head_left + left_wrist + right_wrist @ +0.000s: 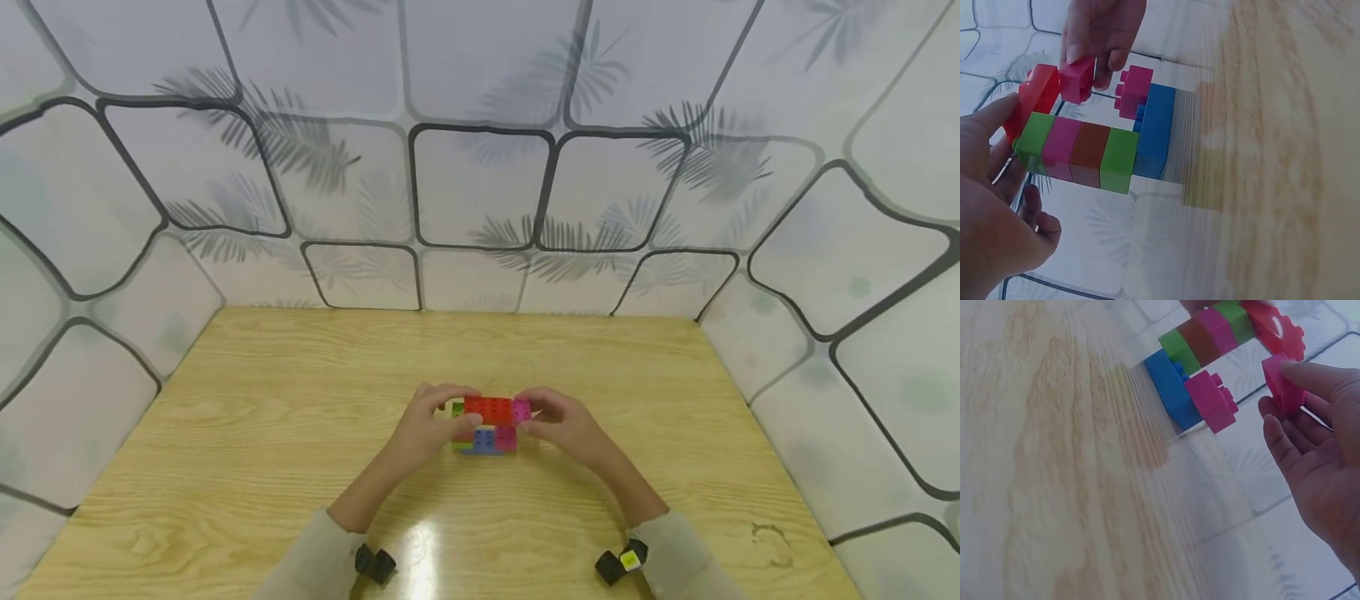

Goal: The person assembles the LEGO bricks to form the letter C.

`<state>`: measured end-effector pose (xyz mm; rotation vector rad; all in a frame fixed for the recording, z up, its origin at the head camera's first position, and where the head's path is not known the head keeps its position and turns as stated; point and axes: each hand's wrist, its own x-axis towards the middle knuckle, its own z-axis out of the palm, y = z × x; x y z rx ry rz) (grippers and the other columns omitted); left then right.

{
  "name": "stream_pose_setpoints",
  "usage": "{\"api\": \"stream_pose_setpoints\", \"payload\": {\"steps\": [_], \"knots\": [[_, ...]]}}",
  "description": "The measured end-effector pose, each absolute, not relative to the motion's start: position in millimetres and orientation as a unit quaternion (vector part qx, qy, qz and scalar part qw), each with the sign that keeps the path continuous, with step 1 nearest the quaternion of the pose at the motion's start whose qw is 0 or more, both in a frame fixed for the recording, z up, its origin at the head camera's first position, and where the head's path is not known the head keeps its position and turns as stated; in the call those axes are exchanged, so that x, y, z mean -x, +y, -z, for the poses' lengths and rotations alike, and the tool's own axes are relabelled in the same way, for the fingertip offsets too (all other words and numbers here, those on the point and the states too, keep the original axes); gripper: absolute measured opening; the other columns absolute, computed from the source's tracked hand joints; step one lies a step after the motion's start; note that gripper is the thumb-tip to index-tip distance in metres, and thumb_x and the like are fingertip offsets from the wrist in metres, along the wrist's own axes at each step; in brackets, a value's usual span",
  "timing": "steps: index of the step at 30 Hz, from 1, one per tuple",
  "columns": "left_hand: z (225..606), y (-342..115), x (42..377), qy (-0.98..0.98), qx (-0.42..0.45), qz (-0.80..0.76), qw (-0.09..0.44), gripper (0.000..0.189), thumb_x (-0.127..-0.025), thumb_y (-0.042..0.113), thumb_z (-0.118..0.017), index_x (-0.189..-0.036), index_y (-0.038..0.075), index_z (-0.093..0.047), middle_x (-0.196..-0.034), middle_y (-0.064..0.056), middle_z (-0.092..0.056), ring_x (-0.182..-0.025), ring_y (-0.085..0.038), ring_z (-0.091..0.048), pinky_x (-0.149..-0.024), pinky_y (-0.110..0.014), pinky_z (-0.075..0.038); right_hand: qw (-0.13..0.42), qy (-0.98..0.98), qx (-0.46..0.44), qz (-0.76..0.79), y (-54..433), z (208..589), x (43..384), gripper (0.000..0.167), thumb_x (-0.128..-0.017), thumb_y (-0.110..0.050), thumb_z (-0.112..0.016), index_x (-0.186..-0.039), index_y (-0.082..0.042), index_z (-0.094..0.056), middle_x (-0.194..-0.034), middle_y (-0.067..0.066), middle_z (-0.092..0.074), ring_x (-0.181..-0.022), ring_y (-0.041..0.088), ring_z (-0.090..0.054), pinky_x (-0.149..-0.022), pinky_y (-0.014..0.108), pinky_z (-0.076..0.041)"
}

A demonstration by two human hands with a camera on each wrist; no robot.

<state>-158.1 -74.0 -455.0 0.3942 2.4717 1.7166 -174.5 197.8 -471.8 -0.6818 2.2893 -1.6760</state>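
A toy-brick structure stands on the table, with a long blue brick at its base. On one end rises a column: a green brick, a brown brick, a pink brick and another green brick. A second pink brick sits on the blue brick's other end, studs up. The long red brick tops the column and overhangs to the right. My left hand grips the red brick at its left end. Beside its right end, my right hand pinches a loose pink brick above the lower pink one.
The wooden table has a light grain and a dark mark near its right front. Patterned fabric walls enclose it at the back and both sides. A small black device is strapped at each sleeve cuff.
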Motion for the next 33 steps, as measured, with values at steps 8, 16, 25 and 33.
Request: {"api": "stream_pose_setpoints", "payload": {"steps": [8,16,25,33], "knots": [[453.8,-72.9,162.2,0.822,-0.141,-0.548,0.058,0.045,-0.089,0.045,-0.076,-0.128,0.025,-0.069,-0.121,0.006,-0.058,-0.107,-0.023,-0.039,-0.087,-0.041,-0.037,0.138,0.758,0.215,0.599,195.6,467.3,170.0,0.041,-0.097,-0.015,-0.068,-0.136,-0.007,-0.057,-0.128,0.018,-0.063,-0.098,0.024,-0.07,-0.075,0.042,-0.06],[456.3,-73.2,164.1,0.818,-0.148,-0.553,0.055,0.041,-0.089,0.043,-0.075,-0.126,0.026,-0.071,-0.123,0.012,-0.065,-0.105,-0.023,-0.038,-0.088,-0.04,-0.035,0.116,0.761,0.236,0.594,194.5,468.5,167.8,0.039,-0.097,-0.01,-0.068,-0.134,-0.006,-0.058,-0.129,0.017,-0.059,-0.097,0.023,-0.069,-0.075,0.04,-0.06],[456.6,-73.4,163.3,0.814,-0.154,-0.557,0.047,0.042,-0.09,0.041,-0.075,-0.127,0.022,-0.071,-0.125,0.011,-0.066,-0.104,-0.029,-0.039,-0.087,-0.04,-0.034,0.123,0.769,0.207,0.592,193.2,470.6,164.9,0.042,-0.096,-0.018,-0.07,-0.135,-0.008,-0.058,-0.121,0.014,-0.066,-0.095,0.02,-0.069,-0.078,0.039,-0.06],[457.8,-73.5,163.7,0.817,-0.153,-0.554,0.045,0.043,-0.089,0.043,-0.075,-0.127,0.021,-0.071,-0.124,0.012,-0.067,-0.102,-0.024,-0.038,-0.085,-0.04,-0.034,0.126,0.775,0.193,0.589,191.4,470.2,164.3,0.044,-0.096,-0.021,-0.07,-0.137,-0.011,-0.057,-0.118,0.014,-0.068,-0.094,0.021,-0.069,-0.078,0.039,-0.06]]}}
